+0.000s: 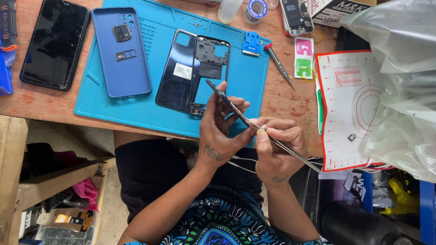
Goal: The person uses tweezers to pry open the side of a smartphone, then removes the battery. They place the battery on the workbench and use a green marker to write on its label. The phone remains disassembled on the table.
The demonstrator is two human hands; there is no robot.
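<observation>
My left hand point(222, 130) holds a thin phone screen panel point(227, 103) edge-on, tilted over the near edge of the blue work mat point(165, 105). My right hand point(276, 146) grips metal tweezers point(292, 153) whose tips touch the panel's lower edge. Just beyond the panel lie a dark phone back cover point(176, 71) and a black mid frame point(209, 69) on the mat. A blue phone case point(121, 52) with small parts on it rests at the mat's left side.
A black phone point(55, 43) lies left of the mat on the wooden table. A screwdriver point(278, 64), blue clip, glue bottle point(232, 1) and an opened phone point(294, 4) sit at the back right. A white-and-red mat point(347, 108) and a clear plastic bag point(420, 83) fill the right.
</observation>
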